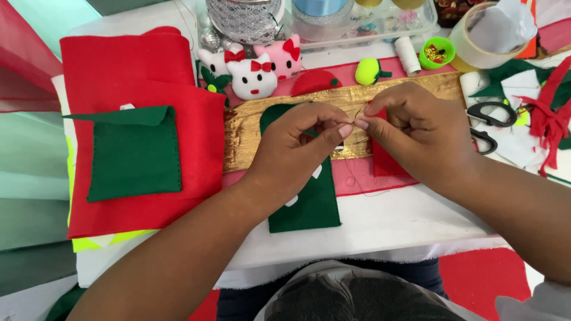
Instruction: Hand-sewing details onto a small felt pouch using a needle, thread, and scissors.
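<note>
A thread (358, 113) is pinched between the left hand (297, 139) and right hand (410, 128), fingertips closed together above the green felt piece (309, 205) on the counter (386, 229); steady pulling seems required.

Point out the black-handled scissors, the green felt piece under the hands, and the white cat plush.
black-handled scissors (489, 113), head view, on the upper handle loop.
green felt piece (312, 205), head view, on its lower half below the left wrist.
white cat plush (254, 80), head view, on its face.
</note>
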